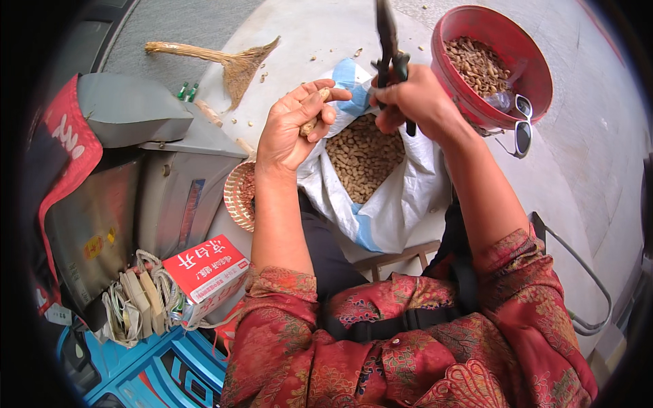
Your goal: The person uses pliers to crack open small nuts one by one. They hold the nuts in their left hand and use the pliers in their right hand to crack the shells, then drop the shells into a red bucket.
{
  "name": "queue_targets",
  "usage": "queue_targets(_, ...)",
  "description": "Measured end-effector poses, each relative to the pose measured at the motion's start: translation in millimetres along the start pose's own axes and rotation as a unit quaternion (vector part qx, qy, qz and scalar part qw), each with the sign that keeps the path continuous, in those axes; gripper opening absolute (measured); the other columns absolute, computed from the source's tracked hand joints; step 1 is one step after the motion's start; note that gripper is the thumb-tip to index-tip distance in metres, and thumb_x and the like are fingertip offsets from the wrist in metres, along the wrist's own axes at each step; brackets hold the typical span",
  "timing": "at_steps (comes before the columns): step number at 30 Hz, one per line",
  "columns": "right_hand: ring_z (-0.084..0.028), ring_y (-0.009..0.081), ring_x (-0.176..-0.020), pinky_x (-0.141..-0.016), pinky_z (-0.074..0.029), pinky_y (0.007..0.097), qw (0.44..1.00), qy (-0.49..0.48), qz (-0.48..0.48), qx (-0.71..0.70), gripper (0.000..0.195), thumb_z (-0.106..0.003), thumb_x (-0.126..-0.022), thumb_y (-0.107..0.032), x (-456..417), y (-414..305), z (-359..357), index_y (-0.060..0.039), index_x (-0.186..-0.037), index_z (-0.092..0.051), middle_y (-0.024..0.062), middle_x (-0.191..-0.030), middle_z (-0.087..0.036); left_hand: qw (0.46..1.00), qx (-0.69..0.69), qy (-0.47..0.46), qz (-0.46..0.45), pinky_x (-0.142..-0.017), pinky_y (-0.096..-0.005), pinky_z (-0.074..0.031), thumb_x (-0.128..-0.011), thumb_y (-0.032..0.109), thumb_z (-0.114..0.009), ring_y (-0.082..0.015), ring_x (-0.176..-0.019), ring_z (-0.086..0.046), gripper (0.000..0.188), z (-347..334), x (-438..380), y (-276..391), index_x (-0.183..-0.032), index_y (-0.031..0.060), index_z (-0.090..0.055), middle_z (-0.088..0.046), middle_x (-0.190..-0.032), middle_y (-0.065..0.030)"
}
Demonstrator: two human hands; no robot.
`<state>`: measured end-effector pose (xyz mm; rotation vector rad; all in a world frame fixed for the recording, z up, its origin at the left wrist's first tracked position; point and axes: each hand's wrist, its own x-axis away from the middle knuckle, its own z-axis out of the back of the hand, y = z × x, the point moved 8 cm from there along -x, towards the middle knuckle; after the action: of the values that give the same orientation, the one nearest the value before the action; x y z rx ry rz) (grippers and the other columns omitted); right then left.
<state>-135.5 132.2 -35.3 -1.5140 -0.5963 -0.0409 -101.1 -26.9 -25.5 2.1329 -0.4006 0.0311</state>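
Observation:
My left hand [301,117] holds unshelled peanuts [308,126] between its fingers, above the left edge of an opened white woven sack [326,191] with blue stripes. Many unshelled peanuts [365,158] fill the sack. Over the sack's upper right side, my right hand [408,99] grips dark-handled pliers [387,35], blurred, their head pointing up and away from me. A wicker basket [235,196] holding reddish shelled peanuts [248,188] is partly hidden behind my left forearm. A red bucket [490,109] with peanut shells [472,64] stands at the upper right.
White-framed sunglasses [523,126] hang at the bucket's rim. A straw hand broom [240,64] lies at the upper left among scattered bits. Grey metal equipment [178,188], a red and white carton [206,273] and coiled rope [166,285] are at my left. A curved metal bar [586,270] is at my right.

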Motion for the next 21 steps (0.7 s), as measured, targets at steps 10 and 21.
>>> queue_targets(10,-0.059,0.0378,-0.082,-0.071,-0.045,0.0428,0.933,-0.032,0.122,0.337,0.026,-0.045,-0.068,0.004,9,21,-46,0.0039,-0.092,-0.056,0.0241,-0.078,-0.058,0.989,0.078,0.049,-0.120,-0.037,-0.0150,-0.028,-0.091,0.011,-0.054,-0.0030,-0.049,-0.039,0.023,38,14,38,-0.108,-0.0040,-0.056,-0.056,-0.086,-0.0122)
queue_targets(21,-0.057,0.0438,-0.087,-0.076,-0.044,0.0456,0.904,0.009,0.154,0.400,0.040,-0.045,-0.068,0.006,13,17,-48,0.0016,-0.107,-0.056,0.0285,-0.084,-0.060,0.979,0.027,0.151,-0.135,-0.037,-0.0164,-0.027,-0.089,0.001,-0.052,-0.0049,-0.048,-0.039,0.011,43,18,42,-0.097,-0.0037,-0.057,-0.061,-0.086,-0.0166)
